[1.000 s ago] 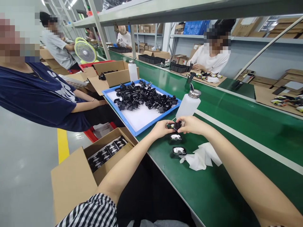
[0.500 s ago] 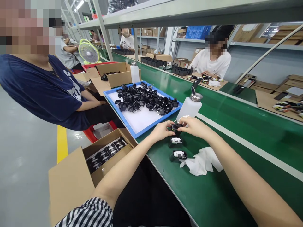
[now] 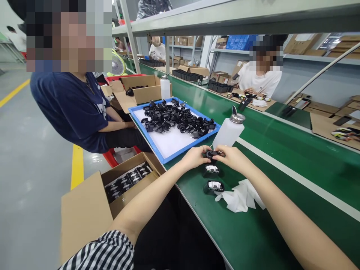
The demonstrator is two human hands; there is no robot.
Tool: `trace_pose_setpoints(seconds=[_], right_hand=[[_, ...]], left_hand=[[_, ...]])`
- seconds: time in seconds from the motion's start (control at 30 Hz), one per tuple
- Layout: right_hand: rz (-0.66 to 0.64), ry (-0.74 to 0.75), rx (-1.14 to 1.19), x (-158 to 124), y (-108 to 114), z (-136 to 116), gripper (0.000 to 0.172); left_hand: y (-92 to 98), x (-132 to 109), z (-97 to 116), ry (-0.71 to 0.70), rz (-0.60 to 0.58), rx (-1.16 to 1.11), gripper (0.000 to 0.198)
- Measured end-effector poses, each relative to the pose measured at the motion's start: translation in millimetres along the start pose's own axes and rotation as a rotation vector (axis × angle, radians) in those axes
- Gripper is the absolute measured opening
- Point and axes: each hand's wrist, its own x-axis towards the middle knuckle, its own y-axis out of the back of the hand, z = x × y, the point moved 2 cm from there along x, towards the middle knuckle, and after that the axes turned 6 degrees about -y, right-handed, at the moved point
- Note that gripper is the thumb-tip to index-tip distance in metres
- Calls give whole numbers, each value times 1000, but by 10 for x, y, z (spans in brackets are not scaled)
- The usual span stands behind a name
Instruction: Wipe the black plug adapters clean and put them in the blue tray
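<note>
My left hand [image 3: 196, 156] and my right hand [image 3: 233, 157] hold a small black plug housing [image 3: 212, 154] between their fingertips, low over the green work surface. Thumbs and fingers are closed on it from both sides. Nearer to me, two open black housings stand in a row: one [image 3: 211, 171] just below my hands, another [image 3: 214, 186] closer still. White material and a row of metal pins show inside them. A crumpled white cloth [image 3: 239, 197] lies right beside the nearest housing. Behind my hands stands a white dispenser bottle [image 3: 229, 131] with a metal top.
A blue-rimmed tray [image 3: 191, 145] with a pile of black plugs [image 3: 176, 118] stands at the back left. Below the bench edge is a cardboard box [image 3: 84, 219] of packed black parts. A co-worker [image 3: 70, 105] sits at left, another [image 3: 261, 78] across the line.
My view has turned slightly left. The right hand's fingers have shifted on the black plug housing, and its smooth black top now shows more clearly. Both hands still hold it.
</note>
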Motion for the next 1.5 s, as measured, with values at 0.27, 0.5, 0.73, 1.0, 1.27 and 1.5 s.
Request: trace_pose_setpoints(seconds=[0.27, 0.5, 0.73, 1.0, 1.27, 1.5], right_hand=[[-98, -18, 75, 47, 19, -40, 13], [-164, -39, 133, 120, 14, -8, 8], [-207, -110, 248, 125, -18, 23, 12], [-166, -117, 414, 72, -98, 101, 17], [-176, -177, 442, 110, -49, 125, 14], [-150, -228, 681, 120, -203, 219, 16]], left_hand=[[126, 89, 181, -57, -144, 386, 33], [208, 338, 418, 121, -448, 609, 36], [216, 352, 436, 121, -562, 624, 40], [196, 282, 295, -38, -552, 563, 32], [194, 305, 218, 48, -373, 456, 29], [163, 322, 313, 116, -413, 563, 27]])
